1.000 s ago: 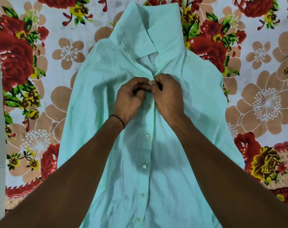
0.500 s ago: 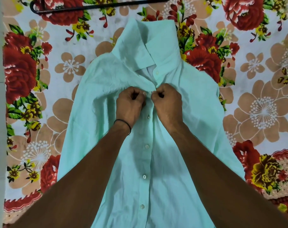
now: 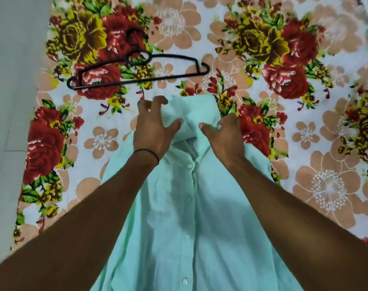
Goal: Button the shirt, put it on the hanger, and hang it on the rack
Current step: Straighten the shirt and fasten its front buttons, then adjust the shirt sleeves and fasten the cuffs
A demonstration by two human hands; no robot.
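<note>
Head view | shirt (image 3: 178,227): mint, front up, centre to bottom of frame on floral sheet (image 3: 305,143) | my left hand (image 3: 151,127): fingers spread wide over collar (image 3: 195,110) | my right hand (image 3: 223,135): on collar's right side, cannot tell whether it grips | hanger (image 3: 136,80): black, upper left, apart from shirt.

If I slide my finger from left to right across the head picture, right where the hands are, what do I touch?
grey floor → flowery sheet → left hand → shirt collar → right hand → flowery sheet again
</note>
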